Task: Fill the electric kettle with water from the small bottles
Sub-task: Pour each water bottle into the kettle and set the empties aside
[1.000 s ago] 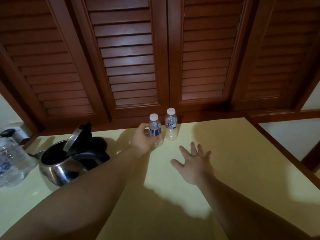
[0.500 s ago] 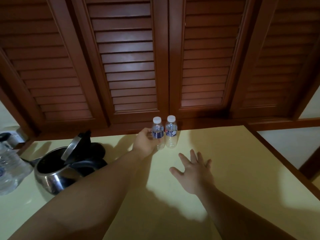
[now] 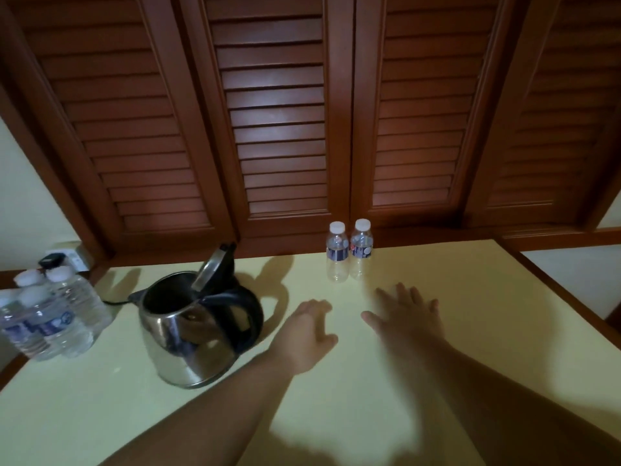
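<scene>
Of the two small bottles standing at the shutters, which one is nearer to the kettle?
The left small clear plastic bottle, with the dark blue label; its twin stands farther from the steel kettle.

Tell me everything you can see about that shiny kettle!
The kettle is a rounded pot of shiny silver metal that mirrors the room, with a black handle on its right side. Its lid is flipped up, so the dark inside shows. It stands upright on the pale yellow counter, with a black cord trailing from its left side. The left hand hovers just to its right, not touching it.
</scene>
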`<action>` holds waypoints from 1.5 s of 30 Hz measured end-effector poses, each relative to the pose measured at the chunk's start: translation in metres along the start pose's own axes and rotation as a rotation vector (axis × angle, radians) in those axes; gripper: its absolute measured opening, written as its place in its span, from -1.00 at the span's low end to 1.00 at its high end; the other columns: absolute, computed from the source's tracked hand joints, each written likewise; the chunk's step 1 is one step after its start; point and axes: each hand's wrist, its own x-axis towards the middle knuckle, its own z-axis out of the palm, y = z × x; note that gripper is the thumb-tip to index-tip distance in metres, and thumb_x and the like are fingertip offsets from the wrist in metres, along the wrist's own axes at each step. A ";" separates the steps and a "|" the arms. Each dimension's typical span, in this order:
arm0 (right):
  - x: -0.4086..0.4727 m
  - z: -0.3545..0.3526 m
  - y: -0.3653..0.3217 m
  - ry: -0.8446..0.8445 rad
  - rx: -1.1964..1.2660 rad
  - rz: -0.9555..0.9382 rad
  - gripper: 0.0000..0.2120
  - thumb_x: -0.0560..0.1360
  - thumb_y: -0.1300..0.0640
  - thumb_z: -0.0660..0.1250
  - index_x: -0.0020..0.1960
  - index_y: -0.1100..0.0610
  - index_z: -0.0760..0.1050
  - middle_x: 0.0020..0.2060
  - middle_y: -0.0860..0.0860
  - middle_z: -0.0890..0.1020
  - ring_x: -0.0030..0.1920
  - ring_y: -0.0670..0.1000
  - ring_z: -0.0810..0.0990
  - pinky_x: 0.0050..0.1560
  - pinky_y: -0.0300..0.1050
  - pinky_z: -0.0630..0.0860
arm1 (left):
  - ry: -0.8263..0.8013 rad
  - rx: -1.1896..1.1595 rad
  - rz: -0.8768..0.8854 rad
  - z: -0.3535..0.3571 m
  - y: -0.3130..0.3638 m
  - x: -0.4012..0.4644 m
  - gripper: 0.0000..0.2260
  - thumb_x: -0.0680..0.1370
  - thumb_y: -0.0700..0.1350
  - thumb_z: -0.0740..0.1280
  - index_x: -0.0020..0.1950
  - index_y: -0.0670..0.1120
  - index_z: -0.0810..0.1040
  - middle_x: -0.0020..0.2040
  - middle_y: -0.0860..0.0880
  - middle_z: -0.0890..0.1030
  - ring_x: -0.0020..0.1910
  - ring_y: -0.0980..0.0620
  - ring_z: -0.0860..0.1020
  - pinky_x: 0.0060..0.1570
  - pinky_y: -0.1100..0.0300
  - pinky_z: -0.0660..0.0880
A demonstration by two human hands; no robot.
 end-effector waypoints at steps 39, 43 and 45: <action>-0.175 0.065 -0.409 -0.093 0.167 -0.475 -0.33 0.64 -0.26 0.19 0.67 -0.03 0.16 0.67 -0.05 0.08 0.65 -0.04 0.01 0.56 -0.19 -0.08 | 0.266 -0.004 -0.162 -0.227 -0.323 -0.232 -0.85 0.56 0.01 0.45 0.12 0.06 0.65 0.08 0.12 0.55 0.07 0.14 0.52 0.05 0.28 0.39; -0.172 0.066 -0.408 -0.132 0.191 -0.411 -0.30 0.62 -0.31 0.19 0.67 -0.10 0.13 0.67 -0.13 0.04 0.65 -0.09 -0.03 0.57 -0.16 -0.07 | 0.407 -0.119 -0.289 -0.234 -0.344 -0.221 -0.88 0.51 0.02 0.49 0.02 0.08 0.62 0.01 0.12 0.58 0.00 0.13 0.56 0.03 0.16 0.53; -0.172 0.068 -0.407 -0.122 0.207 -0.404 -0.30 0.60 -0.33 0.19 0.66 -0.12 0.15 0.67 -0.16 0.05 0.65 -0.11 -0.02 0.58 -0.14 -0.03 | 0.479 -0.207 -0.362 -0.236 -0.350 -0.215 -0.82 0.48 -0.04 0.52 -0.05 0.03 0.54 -0.07 0.04 0.58 -0.07 0.04 0.57 -0.07 0.10 0.56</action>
